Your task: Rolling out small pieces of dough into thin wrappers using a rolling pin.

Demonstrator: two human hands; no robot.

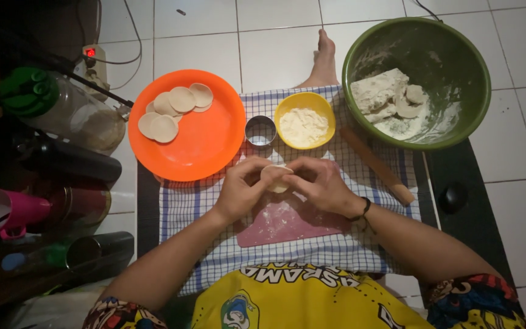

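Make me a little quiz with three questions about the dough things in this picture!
1. True or false: both hands, the left hand and the right hand, are pinching one dough piece.
2. What lies on the orange plate? A) flat dough rounds B) a rolling pin C) spoons
3. Fill in: the yellow bowl stands between the metal ring cutter and the ______ bowl, which holds a lump of dough.

Key: 1 true; 2 A; 3 green.
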